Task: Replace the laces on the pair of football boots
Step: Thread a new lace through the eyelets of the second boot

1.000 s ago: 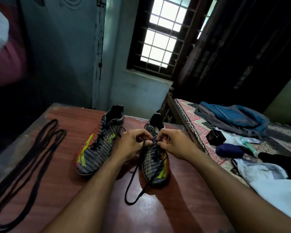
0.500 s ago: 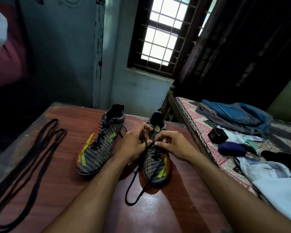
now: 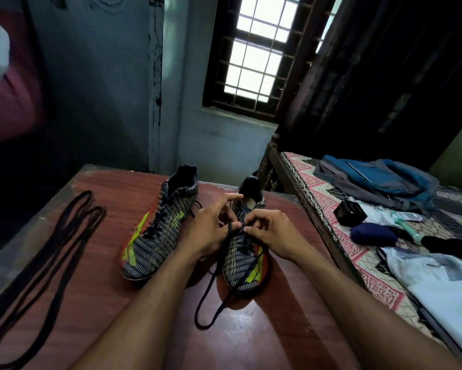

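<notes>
Two black-and-white patterned football boots with neon-yellow marks stand toes toward me on the red-brown table (image 3: pixel 264 337). The left boot (image 3: pixel 157 233) still has its black lace tied. Over the right boot (image 3: pixel 244 260), my left hand (image 3: pixel 211 231) pinches the boot's black lace (image 3: pixel 211 300) near the upper eyelets, index finger stretched toward the boot's opening. My right hand (image 3: pixel 272 233) pinches the lace at the eyelets from the other side. A loose loop of that lace trails onto the table in front of the boot.
A bundle of long black spare laces (image 3: pixel 45 265) lies along the table's left side. A bed (image 3: pixel 358 257) with a patterned sheet adjoins the table on the right, holding a blue backpack (image 3: pixel 384 180), a small black box (image 3: pixel 350 213) and clothes. A wall and window stand behind.
Both hands have shifted slightly up the right boot toward its opening. My left index finger has straightened out. The lace loop on the table stays about where it was.
</notes>
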The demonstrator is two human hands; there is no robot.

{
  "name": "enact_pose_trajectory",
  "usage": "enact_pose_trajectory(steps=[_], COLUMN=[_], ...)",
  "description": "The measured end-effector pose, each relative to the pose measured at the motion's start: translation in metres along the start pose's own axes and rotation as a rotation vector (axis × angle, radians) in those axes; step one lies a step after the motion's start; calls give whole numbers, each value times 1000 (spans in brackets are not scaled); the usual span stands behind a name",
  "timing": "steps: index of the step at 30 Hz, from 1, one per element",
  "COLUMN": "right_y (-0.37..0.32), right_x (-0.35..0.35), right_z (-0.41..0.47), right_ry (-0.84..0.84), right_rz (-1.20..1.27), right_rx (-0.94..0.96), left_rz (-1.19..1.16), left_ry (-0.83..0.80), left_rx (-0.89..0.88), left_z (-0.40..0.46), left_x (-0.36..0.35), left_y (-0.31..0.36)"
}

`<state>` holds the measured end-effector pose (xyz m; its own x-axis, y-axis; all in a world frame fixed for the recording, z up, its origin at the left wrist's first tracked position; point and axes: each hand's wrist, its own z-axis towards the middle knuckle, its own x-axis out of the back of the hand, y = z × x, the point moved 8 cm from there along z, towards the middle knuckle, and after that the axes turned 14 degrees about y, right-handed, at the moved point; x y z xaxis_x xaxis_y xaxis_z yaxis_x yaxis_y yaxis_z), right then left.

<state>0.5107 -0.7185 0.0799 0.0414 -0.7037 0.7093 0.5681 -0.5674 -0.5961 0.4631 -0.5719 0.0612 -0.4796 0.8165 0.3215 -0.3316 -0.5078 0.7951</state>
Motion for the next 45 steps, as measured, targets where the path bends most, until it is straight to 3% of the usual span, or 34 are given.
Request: enact_pose_trajectory(steps=[7,12,23,34,45], right_y=[3,8,15,16,18], right_x=[-6,-9,-20,-20,-24], right_z=[11,18,19,14,13], right_ry=[36,7,139,158,147], right_rz=[52,61,71,104,133], right_rx=[-2,32,74,50,26], left_rz=[107,169,468,270,120], left_ry=[14,130,174,241,188], left_rx=[36,24,-176,-24,67], left_z=[4,3,-2,-2,-1], left_x=[6,7,5,10,6], left_y=[-9,-5,18,10,-2])
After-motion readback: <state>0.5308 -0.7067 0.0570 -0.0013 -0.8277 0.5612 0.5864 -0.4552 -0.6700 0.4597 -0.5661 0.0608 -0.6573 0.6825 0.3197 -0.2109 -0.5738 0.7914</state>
